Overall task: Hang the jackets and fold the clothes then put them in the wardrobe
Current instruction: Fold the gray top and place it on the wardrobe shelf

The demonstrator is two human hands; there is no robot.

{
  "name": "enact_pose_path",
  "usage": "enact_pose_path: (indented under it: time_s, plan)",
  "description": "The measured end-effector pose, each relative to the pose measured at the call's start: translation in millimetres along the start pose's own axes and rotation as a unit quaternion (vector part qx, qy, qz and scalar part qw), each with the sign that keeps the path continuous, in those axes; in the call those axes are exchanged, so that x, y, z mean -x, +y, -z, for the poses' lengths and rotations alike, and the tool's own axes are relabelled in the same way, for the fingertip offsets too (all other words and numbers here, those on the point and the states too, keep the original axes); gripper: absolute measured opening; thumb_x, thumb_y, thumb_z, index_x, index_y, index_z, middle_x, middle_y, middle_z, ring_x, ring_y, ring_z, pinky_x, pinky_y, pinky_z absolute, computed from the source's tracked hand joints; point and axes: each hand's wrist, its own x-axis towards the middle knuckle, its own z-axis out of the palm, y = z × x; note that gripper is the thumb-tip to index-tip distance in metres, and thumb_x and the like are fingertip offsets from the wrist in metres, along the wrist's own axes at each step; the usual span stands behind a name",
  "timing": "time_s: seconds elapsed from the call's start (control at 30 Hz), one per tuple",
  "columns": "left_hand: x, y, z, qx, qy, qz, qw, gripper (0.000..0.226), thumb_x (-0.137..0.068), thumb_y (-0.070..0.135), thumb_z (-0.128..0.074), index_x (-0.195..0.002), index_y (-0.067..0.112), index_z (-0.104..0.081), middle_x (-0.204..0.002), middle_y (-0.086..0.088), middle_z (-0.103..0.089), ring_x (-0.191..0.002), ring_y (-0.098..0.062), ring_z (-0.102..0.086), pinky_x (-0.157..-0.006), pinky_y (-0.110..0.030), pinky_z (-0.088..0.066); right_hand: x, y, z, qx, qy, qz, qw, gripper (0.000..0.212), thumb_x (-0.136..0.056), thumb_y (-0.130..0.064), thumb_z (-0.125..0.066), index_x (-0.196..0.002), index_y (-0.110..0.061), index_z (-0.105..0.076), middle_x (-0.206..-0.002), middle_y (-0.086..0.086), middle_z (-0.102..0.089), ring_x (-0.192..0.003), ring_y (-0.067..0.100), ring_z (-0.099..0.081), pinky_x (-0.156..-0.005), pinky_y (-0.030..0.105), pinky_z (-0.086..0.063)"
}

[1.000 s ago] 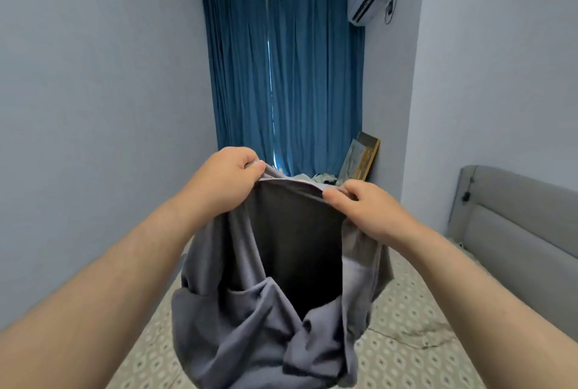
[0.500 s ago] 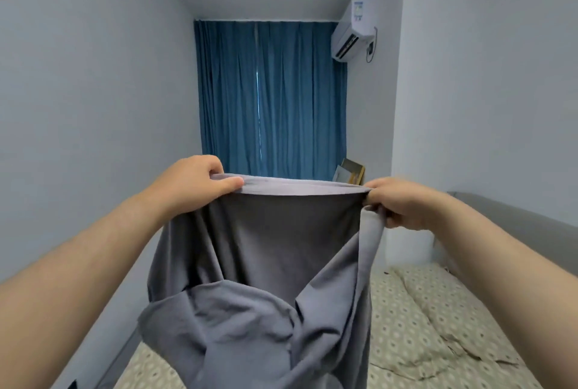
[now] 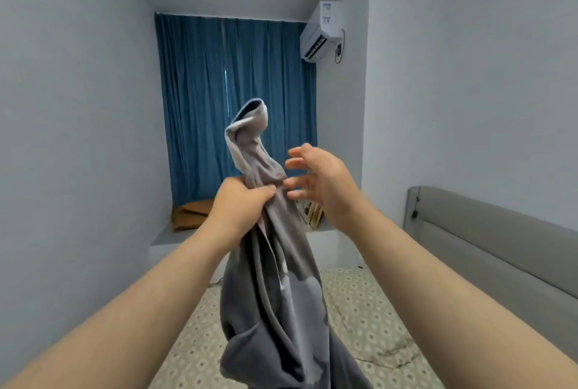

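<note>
One of your hands holds it: left hand (image 3: 242, 204) grips the grey garment (image 3: 281, 310) bunched, hanging above the bed (image 3: 369, 320) | right hand (image 3: 319, 182) spread open, holding nothing, just beside it | catch the free edge, spread it flat before folding.

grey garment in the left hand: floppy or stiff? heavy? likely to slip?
Likely floppy: the grey garment bunches where the left hand grips it and hangs in loose folds over the bed. Probably light: one hand alone holds it up, the right hand open beside it. Looks matte, so probably not slippery.
</note>
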Motion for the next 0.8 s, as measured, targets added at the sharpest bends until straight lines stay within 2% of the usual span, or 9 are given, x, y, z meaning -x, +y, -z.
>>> enact_pose_path:
  time_s: [0.07,0.17,0.3,0.37,0.47,0.57,0.67,0.73,0.8]
  plan:
    - [-14.9,11.3,13.8,0.099,0.054,0.028,0.993,0.018,-0.071,0.027,-0.071,-0.085,0.014,-0.072,-0.086,-0.006,-0.076,-0.086,-0.022,-0.072,-0.087,-0.045,-0.057,17.6,29.8,23.9,0.139,0.016,0.022,0.990,0.034,-0.087,-0.047,-0.059,-0.108,-0.023,-0.067,-0.106,-0.004,-0.067,-0.086,0.012,-0.065,-0.074,0.027,-0.054]
    - [-33.5,29.9,25.7,0.182,0.109,0.001,0.977,0.017,-0.074,0.027,-0.070,-0.088,0.017,-0.069,-0.087,0.004,-0.076,-0.086,-0.015,-0.072,-0.085,-0.038,-0.057,49.3,78.6,46.7,0.259,-0.074,-0.043,0.962,0.040,-0.085,-0.049,-0.068,-0.118,-0.027,-0.066,-0.111,-0.010,-0.070,-0.101,0.006,-0.066,-0.085,0.027,-0.055]
    - [-47.9,50.5,31.2,0.206,0.137,-0.048,0.968,0.007,-0.086,0.022,-0.067,-0.083,0.016,-0.070,-0.078,0.004,-0.075,-0.078,-0.010,-0.073,-0.072,-0.024,-0.054,71.6,115.0,45.6,0.347,-0.099,-0.131,0.924,0.024,-0.078,-0.040,-0.068,-0.084,-0.018,-0.066,-0.082,-0.007,-0.073,-0.074,0.004,-0.066,-0.064,0.023,-0.051]
    - [-54.3,51.6,36.7,0.146,0.144,-0.070,0.976,0.010,-0.088,0.026,-0.065,-0.082,0.019,-0.068,-0.082,0.006,-0.073,-0.078,-0.006,-0.071,-0.071,-0.018,-0.050,65.5,116.2,48.1,0.345,-0.061,-0.127,0.928,0.022,-0.087,-0.029,-0.060,-0.073,-0.011,-0.059,-0.072,-0.004,-0.066,-0.069,0.010,-0.058,-0.066,0.030,-0.048]
    - [-68.6,37.0,55.3,0.028,0.166,-0.069,0.983,0.013,-0.092,0.029,-0.062,-0.089,0.017,-0.064,-0.094,0.003,-0.068,-0.089,-0.014,-0.065,-0.083,-0.024,-0.048,49.8,94.3,57.2,0.326,-0.038,-0.128,0.936,0.027,-0.096,-0.030,-0.057,-0.085,-0.009,-0.068,-0.082,-0.002,-0.070,-0.076,0.010,-0.060,-0.073,0.029,-0.050]
    - [-77.7,8.2,80.6,-0.021,0.145,0.029,0.989,0.029,-0.090,0.029,-0.065,-0.110,0.007,-0.065,-0.109,-0.009,-0.067,-0.092,-0.023,-0.062,-0.084,-0.031,-0.046,34.1,67.5,63.6,0.231,-0.018,-0.141,0.962,0.026,-0.095,-0.030,-0.065,-0.095,-0.005,-0.073,-0.092,0.005,-0.077,-0.080,0.017,-0.069,-0.079,0.034,-0.056]
    - [-67.4,-19.2,102.3,-0.100,0.026,0.154,0.983,0.033,-0.084,0.035,-0.073,-0.107,0.010,-0.071,-0.107,-0.008,-0.070,-0.089,-0.023,-0.064,-0.076,-0.032,-0.047,19.4,41.8,57.6,0.180,-0.002,-0.112,0.977,0.016,-0.090,-0.021,-0.071,-0.091,-0.005,-0.072,-0.081,0.006,-0.074,-0.067,0.014,-0.067,-0.061,0.023,-0.054]
    - [-54.9,-31.8,110.7,-0.337,-0.106,0.193,0.916,0.034,-0.081,0.039,-0.073,-0.105,0.015,-0.072,-0.110,-0.004,-0.070,-0.093,-0.022,-0.065,-0.079,-0.031,-0.050,12.2,28.3,49.7,0.192,-0.007,-0.068,0.979,0.010,-0.085,-0.017,-0.074,-0.080,-0.011,-0.068,-0.069,0.000,-0.064,-0.059,0.009,-0.057,-0.054,0.018,-0.045]
    - [-39.4,-29.4,105.0,-0.558,-0.205,0.190,0.781,0.036,-0.078,0.046,-0.070,-0.098,0.016,-0.071,-0.096,-0.001,-0.070,-0.081,-0.019,-0.066,-0.067,-0.026,-0.054,6.8,17.6,39.8,0.194,-0.031,-0.027,0.980,0.020,-0.080,-0.015,-0.077,-0.067,-0.022,-0.064,-0.063,-0.005,-0.060,-0.056,0.006,-0.054,-0.053,0.016,-0.044]
